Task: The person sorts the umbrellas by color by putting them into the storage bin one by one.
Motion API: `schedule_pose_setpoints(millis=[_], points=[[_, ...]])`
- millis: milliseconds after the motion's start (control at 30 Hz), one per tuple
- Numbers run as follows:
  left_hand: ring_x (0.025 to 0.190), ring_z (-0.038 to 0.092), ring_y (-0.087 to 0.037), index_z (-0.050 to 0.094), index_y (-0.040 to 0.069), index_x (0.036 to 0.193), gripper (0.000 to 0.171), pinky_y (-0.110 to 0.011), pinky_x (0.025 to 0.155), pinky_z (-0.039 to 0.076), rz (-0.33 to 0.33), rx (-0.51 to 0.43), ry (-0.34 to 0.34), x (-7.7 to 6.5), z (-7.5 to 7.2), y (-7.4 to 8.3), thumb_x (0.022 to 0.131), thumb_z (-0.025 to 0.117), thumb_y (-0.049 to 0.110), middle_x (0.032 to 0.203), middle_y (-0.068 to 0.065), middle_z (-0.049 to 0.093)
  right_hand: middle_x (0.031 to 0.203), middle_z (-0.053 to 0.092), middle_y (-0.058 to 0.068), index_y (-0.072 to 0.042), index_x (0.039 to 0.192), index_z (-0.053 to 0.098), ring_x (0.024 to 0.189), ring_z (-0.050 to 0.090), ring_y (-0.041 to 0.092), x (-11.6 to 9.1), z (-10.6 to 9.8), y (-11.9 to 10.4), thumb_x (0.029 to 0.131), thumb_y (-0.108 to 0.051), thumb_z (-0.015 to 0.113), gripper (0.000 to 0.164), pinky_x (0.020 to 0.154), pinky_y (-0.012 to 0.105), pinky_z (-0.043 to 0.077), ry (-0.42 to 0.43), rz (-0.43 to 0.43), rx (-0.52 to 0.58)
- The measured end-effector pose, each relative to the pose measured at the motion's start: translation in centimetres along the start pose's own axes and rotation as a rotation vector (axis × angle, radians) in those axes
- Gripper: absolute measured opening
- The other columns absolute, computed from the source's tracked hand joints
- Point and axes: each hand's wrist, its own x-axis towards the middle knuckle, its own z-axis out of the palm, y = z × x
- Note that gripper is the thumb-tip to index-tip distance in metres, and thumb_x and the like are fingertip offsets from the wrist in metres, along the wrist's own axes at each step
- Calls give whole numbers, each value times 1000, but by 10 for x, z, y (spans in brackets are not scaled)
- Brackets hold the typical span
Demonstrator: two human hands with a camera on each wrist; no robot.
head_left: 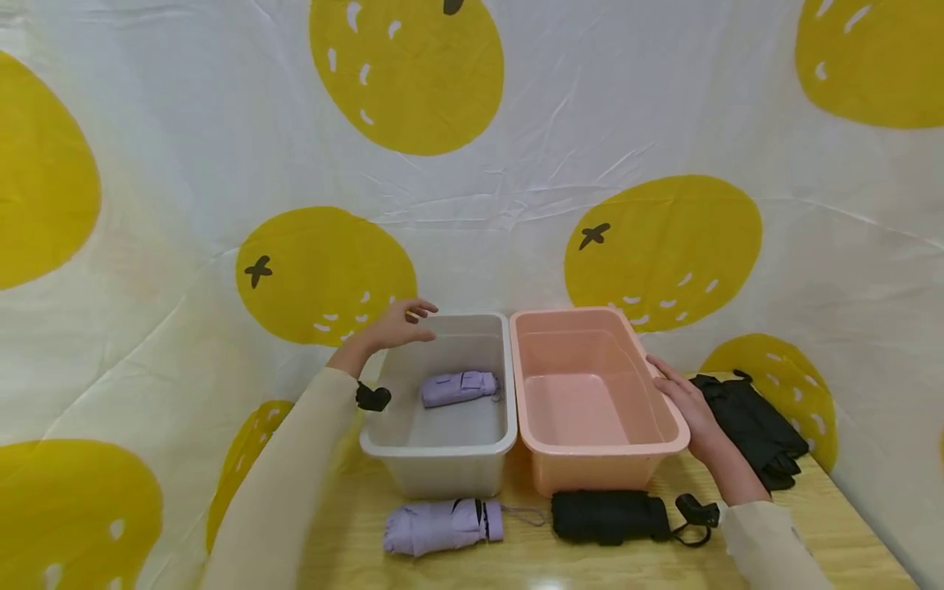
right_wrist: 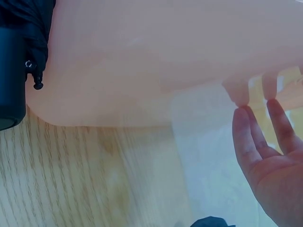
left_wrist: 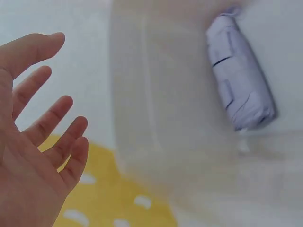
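Observation:
My left hand (head_left: 398,326) hovers over the far left rim of a light grey plastic basin (head_left: 442,451), fingers spread and holding nothing. Inside that basin lies a folded lilac umbrella (head_left: 459,388), also visible in the left wrist view beyond the left hand (left_wrist: 42,132). A pink basin (head_left: 583,449) stands close beside the grey one. Against its right outer side my right hand (head_left: 686,401) rests; in the right wrist view the fingertips of the right hand (right_wrist: 274,161) touch the pink wall, with fingers mostly straight.
In front of the basins lie a second lilac umbrella (head_left: 442,526) and a folded black umbrella (head_left: 610,516) with a wrist loop. Another, loosely furled black umbrella (head_left: 752,430) lies right of the pink basin. A fruit-print cloth (head_left: 531,164) hangs behind the wooden table (head_left: 347,541).

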Motion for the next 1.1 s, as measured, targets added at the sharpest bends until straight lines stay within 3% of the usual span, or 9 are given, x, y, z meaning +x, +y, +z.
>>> schedule_pose_setpoints(millis=[100, 233, 433, 500, 800, 933, 1100], points=[[118, 48, -43, 56, 1, 130, 47, -55, 99, 38, 24, -21, 40, -9, -17, -3, 86, 72, 11, 131, -23, 52, 159, 11, 21, -27, 157, 18, 108, 51, -3, 3, -2, 0, 103, -41, 43, 61, 83, 20, 48, 5, 15, 7], [121, 45, -45, 52, -4, 133, 52, -56, 100, 36, 24, -44, 96, -24, -33, -21, 87, 72, 9, 134, -28, 49, 160, 10, 18, -29, 156, 17, 111, 46, -2, 4, -2, 1, 103, -44, 42, 61, 82, 17, 46, 21, 38, -15], [121, 46, -47, 48, -1, 139, 57, -54, 96, 41, -135, -84, 136, -57, -46, -54, 90, 71, 17, 136, -29, 46, 159, 10, 20, -28, 157, 16, 107, 49, -5, 1, -3, 3, 103, -43, 41, 61, 82, 18, 47, 17, 30, -16], [121, 47, -46, 49, 0, 139, 57, -54, 96, 41, -161, -83, 151, -68, -48, -67, 90, 71, 20, 135, -29, 46, 159, 10, 21, -28, 157, 17, 105, 50, -7, 0, -3, 2, 103, -42, 42, 61, 82, 18, 48, 13, 20, -2], [122, 44, -50, 45, -2, 141, 55, -55, 94, 43, -217, -9, 228, -114, -35, -121, 94, 66, 18, 137, -32, 43, 159, 9, 22, -27, 157, 18, 106, 52, -6, 2, -5, 1, 103, -40, 44, 61, 82, 19, 48, -2, -6, 22], [123, 40, -53, 45, -3, 140, 54, -58, 95, 40, -272, -26, 273, -135, -29, -147, 93, 66, 14, 138, -34, 39, 158, 10, 22, -26, 157, 16, 107, 51, -6, 3, -2, 4, 103, -42, 43, 63, 82, 20, 49, -18, -16, -13], [126, 34, -55, 44, -5, 140, 53, -61, 98, 35, -347, -56, 370, -157, -18, -174, 93, 64, 9, 139, -36, 36, 159, 9, 22, -26, 157, 16, 107, 54, -4, 3, -2, 3, 103, -39, 43, 62, 83, 21, 49, -37, -23, 20]])
